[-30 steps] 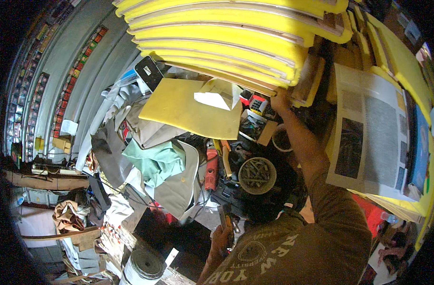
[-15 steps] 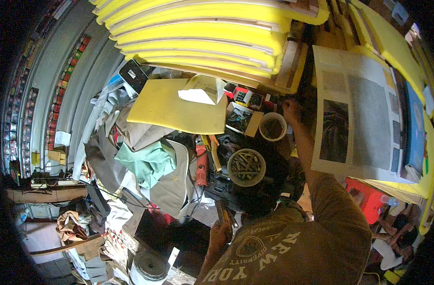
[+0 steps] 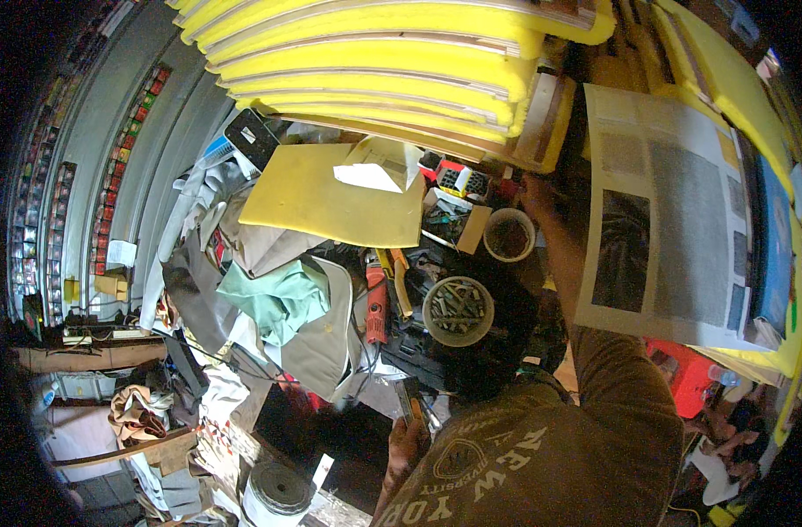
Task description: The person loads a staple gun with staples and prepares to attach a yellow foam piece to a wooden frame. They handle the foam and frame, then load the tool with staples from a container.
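My left hand (image 3: 406, 442) is closed around a narrow flat metal tool (image 3: 408, 397) with an orange part; its exact kind is unclear. My right arm stretches far forward, and my right hand (image 3: 539, 195) is in shadow beside small red boxes (image 3: 508, 186); its fingers are too dark to read. Just below that hand stands a white tub (image 3: 509, 235) with dark, reddish-brown contents. Closer to me, a second white tub (image 3: 458, 311) holds many small metal pieces. A red power tool (image 3: 376, 307) lies left of it, with yellow-handled tools (image 3: 399, 283) alongside.
A yellow foam sheet (image 3: 330, 193) carries a paper (image 3: 374, 176). Green cloth (image 3: 282, 303) lies over grey fabric. Yellow foam-edged boards (image 3: 357, 83) are stacked at the far side. A large printed sheet (image 3: 699, 228) rises at right. A grey roll (image 3: 280, 501) stands lower left.
The view has shifted slightly. My left hand with the metal tool is a little lower, and my right hand is slightly farther forward into the shadow near the red boxes.
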Motion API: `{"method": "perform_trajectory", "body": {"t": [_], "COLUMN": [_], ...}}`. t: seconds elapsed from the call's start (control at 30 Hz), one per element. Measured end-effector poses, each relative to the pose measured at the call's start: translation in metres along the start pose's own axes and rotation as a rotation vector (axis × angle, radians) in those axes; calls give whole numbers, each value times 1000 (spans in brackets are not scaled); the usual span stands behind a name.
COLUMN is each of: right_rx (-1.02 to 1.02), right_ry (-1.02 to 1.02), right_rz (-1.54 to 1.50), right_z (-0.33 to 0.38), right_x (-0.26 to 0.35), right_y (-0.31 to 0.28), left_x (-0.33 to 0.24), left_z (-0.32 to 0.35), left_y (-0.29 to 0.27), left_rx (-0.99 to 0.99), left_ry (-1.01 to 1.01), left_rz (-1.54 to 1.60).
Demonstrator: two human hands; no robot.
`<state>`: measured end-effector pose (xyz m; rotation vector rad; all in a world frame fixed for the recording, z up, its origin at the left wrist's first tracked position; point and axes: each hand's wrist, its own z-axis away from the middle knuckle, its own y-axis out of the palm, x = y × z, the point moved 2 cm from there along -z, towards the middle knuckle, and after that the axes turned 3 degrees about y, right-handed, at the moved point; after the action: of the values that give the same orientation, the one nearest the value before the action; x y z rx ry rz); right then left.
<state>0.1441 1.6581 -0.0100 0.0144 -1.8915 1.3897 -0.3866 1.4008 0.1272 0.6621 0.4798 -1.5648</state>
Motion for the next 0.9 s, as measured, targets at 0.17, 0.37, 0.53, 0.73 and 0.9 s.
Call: {"method": "perform_trajectory", "body": {"t": [0.17,0.37,0.53,0.73,0.9], "right_rx": [101,-17,-140,-260,-320], "right_ry": [72,137,-17,-138,-203], "right_rz": [-33,-145,-125,-378,-740], "right_z": [12,24,37,36,27], "right_x": [6,5,31,75,124], "right_y": [1,-15,-44,-89,-109], "left_x": [23,3,-10,29,38], "left_z": [-15,-5,-4,-32,-35], "left_y": [-20,-1,9,-11,-20], "left_rx": [-41,1,-27,-20,18], "left_ry": [52,44,45,222,160], "left_rz": [-283,-64,-119,-140,-143]}}
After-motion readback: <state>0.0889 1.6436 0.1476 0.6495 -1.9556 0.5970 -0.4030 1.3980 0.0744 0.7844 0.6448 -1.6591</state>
